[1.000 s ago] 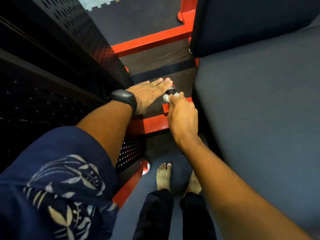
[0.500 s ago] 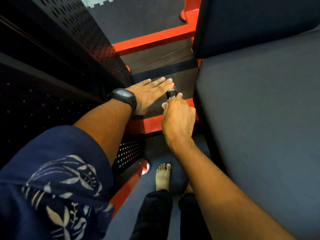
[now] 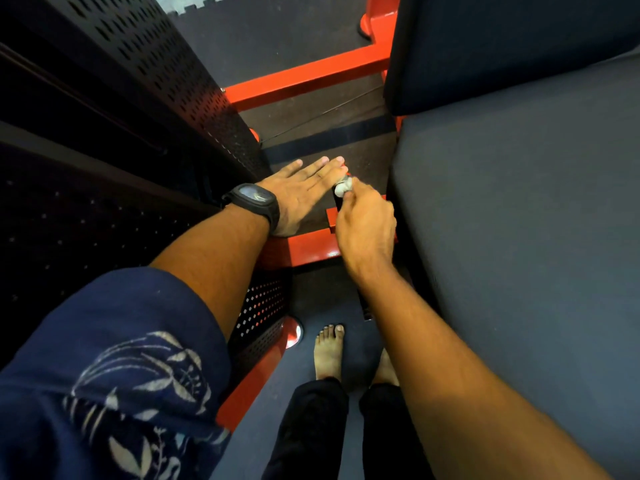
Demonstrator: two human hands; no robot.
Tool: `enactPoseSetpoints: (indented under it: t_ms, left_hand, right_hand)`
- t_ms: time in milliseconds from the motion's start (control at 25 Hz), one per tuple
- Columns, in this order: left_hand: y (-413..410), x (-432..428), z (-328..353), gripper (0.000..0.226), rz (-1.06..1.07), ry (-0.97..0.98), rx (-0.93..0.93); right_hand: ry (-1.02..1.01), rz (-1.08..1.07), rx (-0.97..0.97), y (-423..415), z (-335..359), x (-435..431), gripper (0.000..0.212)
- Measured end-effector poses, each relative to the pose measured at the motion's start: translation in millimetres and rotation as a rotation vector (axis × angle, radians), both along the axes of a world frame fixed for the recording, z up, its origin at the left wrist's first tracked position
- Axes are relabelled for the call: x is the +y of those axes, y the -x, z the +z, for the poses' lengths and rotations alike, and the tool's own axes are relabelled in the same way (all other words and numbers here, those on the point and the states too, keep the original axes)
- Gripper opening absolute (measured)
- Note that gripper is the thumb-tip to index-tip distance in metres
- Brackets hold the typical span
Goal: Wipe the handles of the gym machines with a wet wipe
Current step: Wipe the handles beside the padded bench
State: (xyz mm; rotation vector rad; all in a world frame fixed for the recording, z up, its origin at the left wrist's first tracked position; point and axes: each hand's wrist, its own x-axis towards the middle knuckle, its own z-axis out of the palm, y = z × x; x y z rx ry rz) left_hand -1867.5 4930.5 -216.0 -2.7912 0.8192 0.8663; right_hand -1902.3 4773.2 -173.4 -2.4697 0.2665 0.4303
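Our right hand pinches a crumpled white wet wipe against the short black cylindrical handle. Our left hand lies flat, fingers straight, just beside it, left of the matte padded seat.

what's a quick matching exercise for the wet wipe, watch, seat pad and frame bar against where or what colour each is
Things:
1. wet wipe
2. watch
3. seat pad
4. frame bar

Descriptions:
a. red
b. pinched by the right hand
c. dark and padded, at the right of the view
d. black, strapped to a wrist

Pairs: 1-b, 2-d, 3-c, 4-a
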Motion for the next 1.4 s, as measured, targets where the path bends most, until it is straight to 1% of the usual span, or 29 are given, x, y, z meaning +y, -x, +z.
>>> enactPoseSetpoints:
  t_ms: [80, 240, 320, 360, 400, 480, 520, 560, 640, 680, 760, 800, 840, 920, 960, 1040, 1160, 1200, 1240, 1320, 1400]
  left_hand:
    - [-2, 2, 1, 0.116, -0.014, -0.007, -0.002]
    - [-2, 1, 3, 0.113, -0.008, 0.003, -0.003]
    - [0, 0, 3, 0.112, 0.000, 0.000, 0.003]
    - [0, -1, 3, 0.112, -0.002, 0.003, -0.001]
    - [-1, 0, 2, 0.113, -0.005, 0.009, -0.007]
    - [-1, 2, 0, 0.115, -0.003, 0.019, -0.018]
    - [-1, 3, -2, 0.115, 0.001, 0.023, -0.017]
    - [0, 4, -3, 0.115, 0.011, 0.032, -0.012]
    - [0, 4, -4, 0.115, 0.033, 0.044, -0.005]
    - [0, 4, -4, 0.116, 0.035, 0.037, -0.003]
    - [-1, 3, -4, 0.115, 0.026, 0.028, -0.002]
    - [0, 3, -5, 0.113, 0.028, 0.036, 0.000]
    - [0, 3, -5, 0.110, 0.034, 0.050, 0.004]
    - [1, 2, -5, 0.105, 0.055, 0.075, 0.005]
    - [2, 2, -4, 0.105, 0.060, 0.069, 0.009]
    - [1, 0, -1, 0.110, 0.055, 0.042, 0.008]
    - [2, -3, 3, 0.116, 0.073, 0.040, 0.014]
    - [3, -4, 3, 0.117, 0.076, 0.034, 0.013]
    - [3, -5, 3, 0.118, 0.073, 0.029, 0.010]
    - [4, -5, 3, 0.118, 0.066, 0.021, 0.014]
    - [4, -4, 2, 0.118, 0.081, 0.036, 0.023]
  right_hand:
    - [0.042, -0.025, 0.005, 16, 4, 0, 0.029]
    - [0.014, -0.078, 0.029, 1, 10, 3, 0.028]
    - [0.000, -0.045, 0.060, 14, 14, -1, 0.026]
    - [0.037, 0.011, 0.067, 28, 15, -3, 0.025]
    - [0.098, 0.112, 0.012, 40, 14, -4, 0.023]
    - [0.255, 0.381, -0.226, 40, 3, -6, 0.025]
    - [0.316, 0.512, -0.335, 31, -4, -7, 0.032]
    - [0.328, 0.608, -0.303, 22, -6, -8, 0.041]
    - [0.333, 0.744, -0.168, 22, -1, -11, 0.061]
    - [0.361, 0.803, -0.148, 28, -1, -12, 0.068]
    - [0.439, 0.854, -0.144, 38, 0, -11, 0.071]
    - [0.438, 0.806, -0.176, 35, -2, -8, 0.067]
    - [0.381, 0.710, -0.199, 28, -4, -5, 0.055]
    - [0.266, 0.535, -0.204, 19, -7, -2, 0.026]
    - [0.197, 0.445, -0.185, 22, -7, -2, 0.019]
    - [0.058, 0.254, -0.096, 32, -4, -1, 0.018]
    - [-0.158, -0.006, -0.046, 11, -11, -4, 0.014]
    - [-0.245, -0.070, -0.012, 2, -13, -6, 0.015]
    - [-0.290, -0.101, 0.019, -2, -13, -10, 0.019]
    - [-0.240, -0.092, 0.043, 6, -14, -15, 0.027]
    - [-0.162, -0.078, 0.026, 13, -11, -15, 0.029]
